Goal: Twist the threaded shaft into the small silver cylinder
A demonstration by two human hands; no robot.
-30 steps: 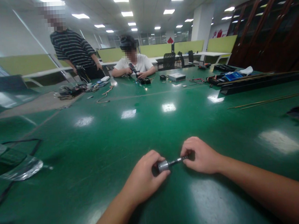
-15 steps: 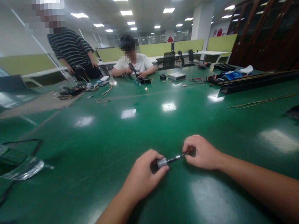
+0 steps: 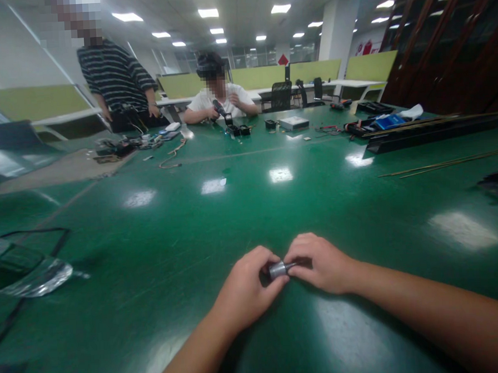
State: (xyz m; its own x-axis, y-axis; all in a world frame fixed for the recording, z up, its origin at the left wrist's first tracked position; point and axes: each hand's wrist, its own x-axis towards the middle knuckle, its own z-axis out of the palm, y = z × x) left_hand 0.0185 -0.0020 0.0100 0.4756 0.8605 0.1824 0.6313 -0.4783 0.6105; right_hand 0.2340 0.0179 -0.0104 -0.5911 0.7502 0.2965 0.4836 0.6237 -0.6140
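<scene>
In front of me, low over the green tabletop, both hands are close together. My left hand is closed around a short silver metal cylinder, pinched between thumb and fingers. A thin dark rod runs from the cylinder's right end into my right hand. The right thumb and fingers pinch this rod close to the cylinder. Most of the rod is hidden inside that hand, and the cylinder's left end is hidden by my left hand.
A clear plastic object and a black cable lie at left. Across the table a seated person holds a power drill; another person stands. Thin rods and a black channel lie at right.
My right hand has slid left along the rod, up to the cylinder. My left hand has shifted slightly right. The seated person's one hand has risen off the work toward the chest.
</scene>
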